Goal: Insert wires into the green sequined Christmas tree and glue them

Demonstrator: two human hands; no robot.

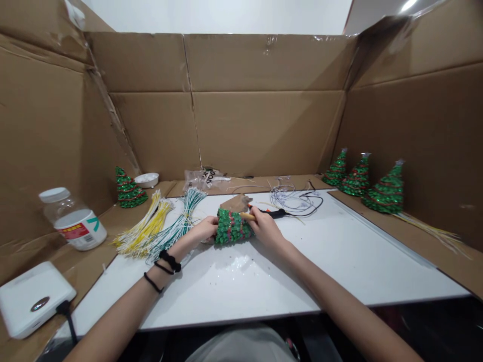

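Observation:
A green glittery miniature Christmas tree (233,229) with red garland lies on its side at the middle of the white board. My left hand (207,229) is closed around its left end, with some fingertips hidden. My right hand (265,226) is closed on a thin tool with a tan handle (247,216), which reaches the tree's upper right edge. The tool's working end cannot be made out. Just behind my right hand lies a black-handled glue gun (278,213) with a cord. A piece of brown cardboard (234,203) sits behind the tree.
Bundles of yellow-white wires (149,229) and green-white wires (186,211) lie left. Coiled clear strands (290,198) lie behind right. Finished-looking trees (385,191) stand right, another tree (128,188) left. A jar (77,223), white box (35,299) and cardboard walls (264,125) surround the board.

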